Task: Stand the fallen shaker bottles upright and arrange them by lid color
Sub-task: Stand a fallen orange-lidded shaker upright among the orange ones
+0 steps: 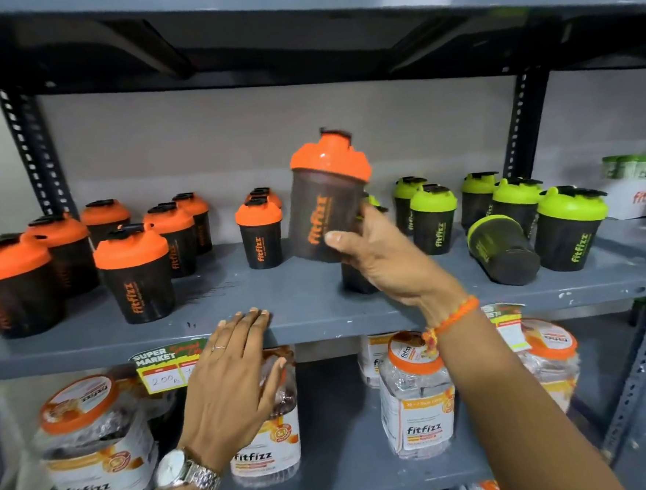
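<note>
My right hand (381, 258) grips a dark shaker bottle with an orange lid (328, 202), held upright above the middle of the grey shelf (310, 307). Several orange-lidded shakers (134, 273) stand upright on the left half. Several green-lidded shakers (570, 227) stand on the right half. One green-lidded shaker (501, 249) lies on its side among them, base toward me. Another dark bottle (356, 280) is mostly hidden behind my right hand. My left hand (235, 381) rests flat, fingers apart, against the shelf's front edge and holds nothing.
Clear jars with orange lids (416, 395) fill the shelf below, behind a price tag (165, 366) clipped to the edge. The upper shelf (298, 17) hangs close overhead. Perforated metal posts (523, 120) stand at the back. A white box (643, 195) sits far right.
</note>
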Motion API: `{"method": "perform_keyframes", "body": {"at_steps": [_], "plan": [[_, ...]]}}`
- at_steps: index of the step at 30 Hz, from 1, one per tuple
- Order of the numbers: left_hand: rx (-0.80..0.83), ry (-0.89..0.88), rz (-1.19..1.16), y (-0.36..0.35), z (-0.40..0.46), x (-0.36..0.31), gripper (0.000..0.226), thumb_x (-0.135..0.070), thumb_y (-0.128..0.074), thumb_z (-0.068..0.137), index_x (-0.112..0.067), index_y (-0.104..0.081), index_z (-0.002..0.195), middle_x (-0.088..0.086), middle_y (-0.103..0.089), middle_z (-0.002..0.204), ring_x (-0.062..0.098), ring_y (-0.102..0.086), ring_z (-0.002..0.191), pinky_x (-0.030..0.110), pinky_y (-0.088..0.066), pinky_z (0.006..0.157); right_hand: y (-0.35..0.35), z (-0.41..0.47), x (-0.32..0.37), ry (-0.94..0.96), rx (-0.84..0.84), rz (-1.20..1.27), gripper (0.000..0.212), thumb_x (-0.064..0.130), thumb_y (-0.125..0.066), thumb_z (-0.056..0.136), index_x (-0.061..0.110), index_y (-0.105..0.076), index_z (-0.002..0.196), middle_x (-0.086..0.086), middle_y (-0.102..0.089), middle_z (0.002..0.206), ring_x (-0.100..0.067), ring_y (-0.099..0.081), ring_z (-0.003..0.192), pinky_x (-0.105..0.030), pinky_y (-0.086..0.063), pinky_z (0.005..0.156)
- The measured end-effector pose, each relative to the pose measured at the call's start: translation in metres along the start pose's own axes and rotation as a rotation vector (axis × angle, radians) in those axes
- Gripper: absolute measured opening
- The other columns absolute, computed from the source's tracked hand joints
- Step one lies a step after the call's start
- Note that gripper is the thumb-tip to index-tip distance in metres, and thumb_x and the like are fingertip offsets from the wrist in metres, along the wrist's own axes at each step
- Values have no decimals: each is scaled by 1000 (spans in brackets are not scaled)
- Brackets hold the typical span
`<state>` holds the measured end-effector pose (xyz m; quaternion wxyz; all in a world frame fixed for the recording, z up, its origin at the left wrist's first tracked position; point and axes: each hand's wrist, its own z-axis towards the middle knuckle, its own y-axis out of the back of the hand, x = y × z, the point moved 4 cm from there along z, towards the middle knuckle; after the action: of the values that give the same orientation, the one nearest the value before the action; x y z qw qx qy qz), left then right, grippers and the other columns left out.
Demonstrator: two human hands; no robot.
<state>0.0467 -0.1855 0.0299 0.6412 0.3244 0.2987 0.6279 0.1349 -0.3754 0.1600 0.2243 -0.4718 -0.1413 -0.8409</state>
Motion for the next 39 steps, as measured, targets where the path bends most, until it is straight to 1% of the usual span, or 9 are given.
{"method": "perform_keyframes", "body": {"at_steps": [5,9,14,17,22,26,32,35,39], "plan": [[33,-5,-23,-1,-2,1,63,-48,-45,97,-15,-41,151,6,-51,151,23,-46,140,32,-14,124,-37,39,-50,-75,156,-172,68,12,-68,84,3,-32,141,-19,-55,141,-22,-57,125,-37,-46,108],[35,13,-75,0,0,-2,62,-46,-47,96,-16,-41,150,4,-49,153,22,-44,142,31,-12,125,-46,62,-83,-127,206,-230,65,-4,-63,90,2,-28,143,-12,-52,139,-17,-53,125,-28,-47,107],[28,54,-88,3,0,-1,62,-43,-49,94,-17,-42,150,3,-48,153,22,-44,141,29,-10,124,-54,78,-104,-167,303,-251,71,-7,-63,89,5,-25,149,-18,-48,148,-26,-52,133,-31,-48,106],[25,71,-86,3,0,1,62,-44,-47,94,-18,-41,150,2,-47,154,22,-42,143,28,-8,125,-58,82,-108,-169,345,-257,69,-8,-62,89,5,-27,148,-19,-48,149,-25,-52,133,-27,-50,103],[20,90,-86,2,-3,1,62,-41,-49,93,-17,-42,149,4,-49,153,23,-44,141,30,-10,125,-60,81,-116,-201,394,-284,70,-4,-64,89,10,-28,147,-16,-49,148,-25,-53,133,-39,-46,110],[24,112,-94,0,-4,1,64,-42,-48,92,-18,-40,151,3,-46,155,23,-41,144,31,-9,127,-59,79,-116,-204,417,-304,68,-5,-64,89,9,-30,146,-12,-51,145,-22,-53,132,-36,-46,110],[25,130,-101,2,-6,-2,63,-41,-49,91,-18,-41,149,3,-47,154,22,-42,142,24,-1,125,-54,70,-112,-233,423,-318,72,1,-71,85,12,-35,146,-11,-55,143,-18,-58,127,-38,-46,110],[13,143,-116,2,-7,0,61,-44,-46,94,-21,-40,150,1,-45,156,19,-39,144,26,-3,125,-47,57,-106,-251,412,-317,78,-2,-65,89,10,-23,154,-16,-51,146,-16,-59,123,-27,-49,103],[-46,199,-120,6,-6,-4,56,-49,-40,98,-19,-48,144,2,-52,149,21,-44,140,27,-8,123,-27,22,-92,-209,395,-418,78,6,-58,95,14,-12,158,-16,-35,158,-23,-40,144,-32,-39,112]]}}
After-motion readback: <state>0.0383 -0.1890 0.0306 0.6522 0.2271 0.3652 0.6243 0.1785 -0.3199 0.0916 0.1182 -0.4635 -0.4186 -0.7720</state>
